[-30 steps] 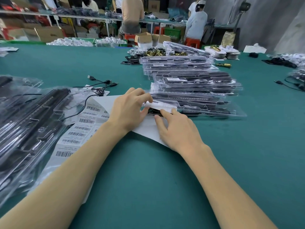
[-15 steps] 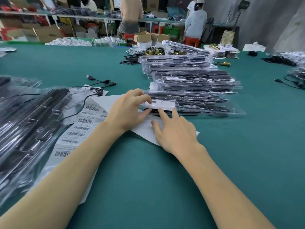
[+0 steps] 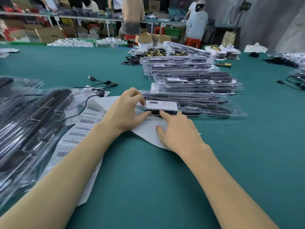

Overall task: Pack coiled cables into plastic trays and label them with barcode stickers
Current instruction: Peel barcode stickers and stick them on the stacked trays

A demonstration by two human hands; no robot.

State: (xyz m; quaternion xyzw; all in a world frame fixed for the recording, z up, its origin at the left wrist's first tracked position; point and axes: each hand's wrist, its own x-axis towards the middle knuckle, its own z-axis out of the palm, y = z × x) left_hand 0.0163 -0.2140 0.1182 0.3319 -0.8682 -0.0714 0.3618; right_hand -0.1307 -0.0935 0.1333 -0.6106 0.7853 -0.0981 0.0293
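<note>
A clear plastic tray with a dark cable inside lies at the near end of a row of stacked trays. A white barcode sticker sits on its left end. My left hand grips that left end, fingers curled over the top and thumb under the edge beside the sticker. My right hand lies on the white backing paper with its fingers stretched out, the fingertips touching the tray's near edge below the sticker. A sheet of barcode stickers lies to the left under my left forearm.
A pile of clear trays with black parts fills the left side. Loose black USB cables lie behind the sticker sheet. Gold parts, small boxes and more cables sit far back. People stand at a rear bench. Green tabletop stretches toward me.
My right hand has slid slightly down and back from the sticker toward the tray's near edge. My left hand keeps its hold on the tray's left end.
</note>
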